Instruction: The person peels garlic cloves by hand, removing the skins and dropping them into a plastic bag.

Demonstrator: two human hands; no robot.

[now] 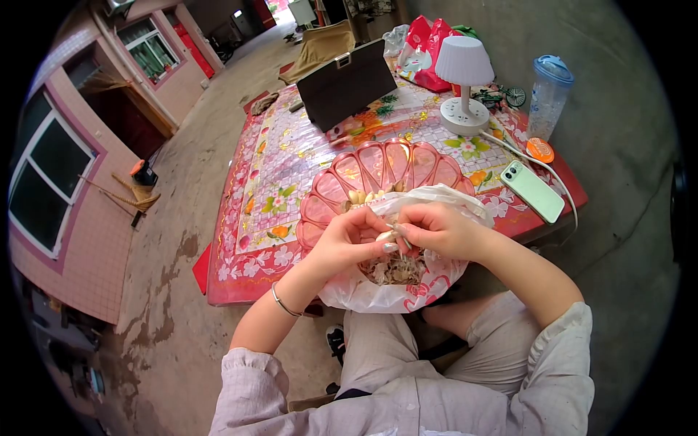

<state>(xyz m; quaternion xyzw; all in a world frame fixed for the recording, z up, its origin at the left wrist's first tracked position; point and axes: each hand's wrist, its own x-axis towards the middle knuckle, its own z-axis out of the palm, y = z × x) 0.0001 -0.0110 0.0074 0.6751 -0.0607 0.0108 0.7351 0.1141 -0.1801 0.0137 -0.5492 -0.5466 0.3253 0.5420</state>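
Between my fingertips, above an open plastic bag, is a pale garlic clove (387,236). My left hand (350,236) pinches it, and my right hand (436,229) is closed at its skin, thumb and index finger together. Papery garlic skins (392,269) fill the white plastic bag (349,296), which has red print and sits at the table's front edge. Just behind my hands, a pink translucent petal-shaped tray (352,173) holds several garlic cloves (361,196), partly covered by the bag and my hands.
On the flowered tablecloth (243,251) stand a dark tablet (349,83), a white lamp (465,65) and a blue-lidded tumbler (550,98). A light green phone (533,192) lies at the right edge, beside a white cable (534,161). Red bags (429,51) rest behind.
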